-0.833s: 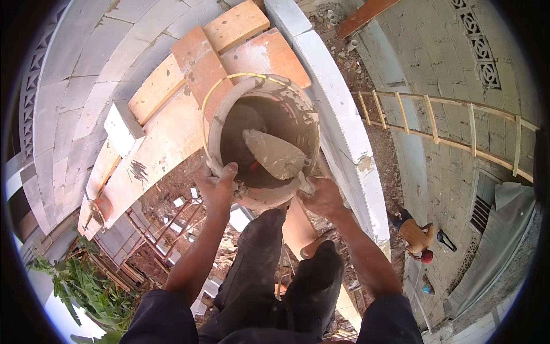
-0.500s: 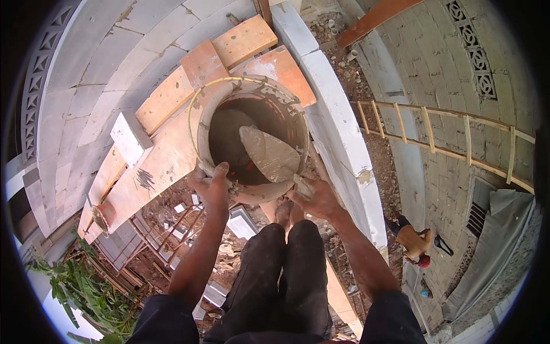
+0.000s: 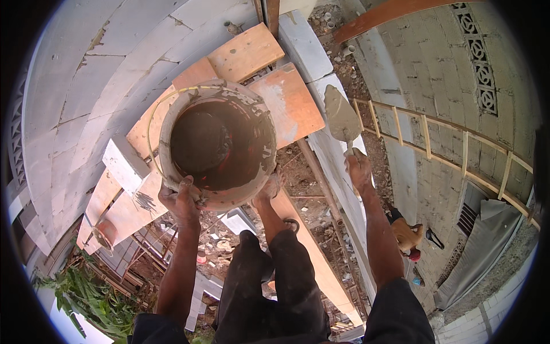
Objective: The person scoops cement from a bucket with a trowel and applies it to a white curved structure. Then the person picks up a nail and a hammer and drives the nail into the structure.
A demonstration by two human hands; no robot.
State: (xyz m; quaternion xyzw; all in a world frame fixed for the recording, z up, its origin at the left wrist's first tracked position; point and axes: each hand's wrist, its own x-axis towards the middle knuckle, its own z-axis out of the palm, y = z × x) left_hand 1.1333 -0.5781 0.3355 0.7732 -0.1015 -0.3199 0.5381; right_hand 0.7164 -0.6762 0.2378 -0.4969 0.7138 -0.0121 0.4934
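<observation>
My left hand point(image 3: 180, 202) grips the near-left rim of a mortar-smeared bucket point(image 3: 226, 199), closed round its edge. The bucket is tilted toward me, and wet grey mortar point(image 3: 200, 140) lies inside. A thin yellow handle point(image 3: 150, 129) runs along its left side. To the right of the bucket, my right hand point(image 3: 358, 167) is closed round the handle of a pointed trowel point(image 3: 342, 116). Its blade is coated with grey mortar and appears above the top of a white block wall point(image 3: 326, 149). The trowel is apart from the bucket.
Wooden planks point(image 3: 289, 103) form a platform beyond the bucket, with a loose white block point(image 3: 123, 163) on it. A tall block wall point(image 3: 97, 63) rises at left. A wooden ladder point(image 3: 427, 137) and another person point(image 3: 407, 236) are far below at right. Rubble covers the ground.
My right hand has left the bucket's rim and moved right, lifting the trowel out of the bucket. The bucket has shifted left, still held by my left hand. My legs have moved apart.
</observation>
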